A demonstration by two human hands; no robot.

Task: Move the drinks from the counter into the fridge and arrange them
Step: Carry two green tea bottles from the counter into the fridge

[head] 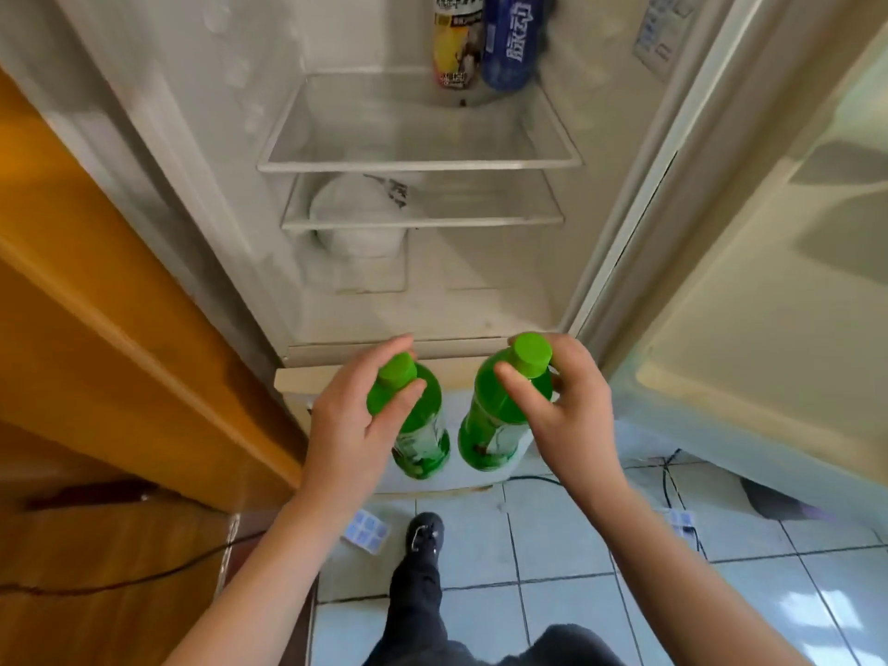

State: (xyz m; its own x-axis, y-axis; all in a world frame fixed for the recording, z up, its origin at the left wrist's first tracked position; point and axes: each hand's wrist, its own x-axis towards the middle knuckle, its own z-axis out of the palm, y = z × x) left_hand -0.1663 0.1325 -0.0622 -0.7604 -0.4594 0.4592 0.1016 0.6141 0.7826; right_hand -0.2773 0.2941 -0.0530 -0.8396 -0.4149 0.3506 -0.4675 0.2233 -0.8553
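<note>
At the bottom centre of the frame a black shoe point(425, 531) stands on the pale tiled floor point(576, 545). Just up-frame from it, the left hand point(351, 425) grips a green plastic bottle with a green screw cap point(423, 435), its fingers point(413, 389) curled round the neck just under the cap. Beside it the right hand point(572, 411) holds a second, matching green bottle point(495, 420) the same way. Both bottles hang upright, caps toward the camera and bases toward the floor, side by side and just apart, in front of the open fridge's lower sill and not yet inside. Farther up the frame come the lower glass shelf point(423, 223), with a white bowl point(355, 218) under its left half, then the upper glass shelf point(418, 163). At that shelf's far right corner stand a yellow-and-white bottle point(456, 40) and a blue bottle point(509, 40), touching or nearly so. The upper shelf thus lies straight up-frame from both hands, about equally near to each. Its bare part is left and centre, so the left-hand bottle probably has the clearer path, with both kept upright going in.
</note>
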